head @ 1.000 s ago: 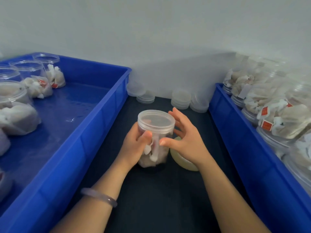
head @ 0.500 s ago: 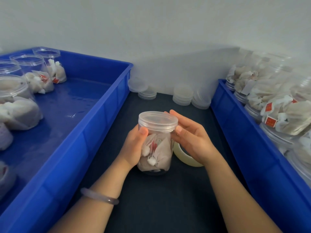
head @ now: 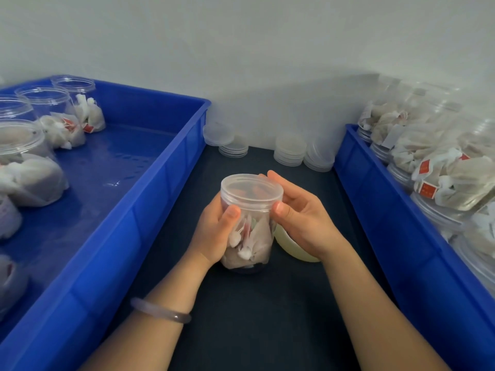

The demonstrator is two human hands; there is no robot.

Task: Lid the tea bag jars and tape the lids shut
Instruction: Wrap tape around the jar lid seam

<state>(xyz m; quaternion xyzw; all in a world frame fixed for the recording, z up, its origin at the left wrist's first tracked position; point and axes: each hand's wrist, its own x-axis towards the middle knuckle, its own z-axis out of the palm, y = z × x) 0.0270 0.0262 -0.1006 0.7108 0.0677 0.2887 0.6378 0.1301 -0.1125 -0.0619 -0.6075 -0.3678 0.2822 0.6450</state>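
On the lid (head: 251, 187), right hand (head: 302, 220) regripped.

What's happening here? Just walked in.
A person is working on one clear jar of tea bags, standing upright on the dark mat between two blue bins. The left hand grips the jar's body, and the right hand curls round its lid, which sits on the jar. I see no tape on it. A tape roll lies beside the jar under the right hand. Spare lids are stacked by the wall.
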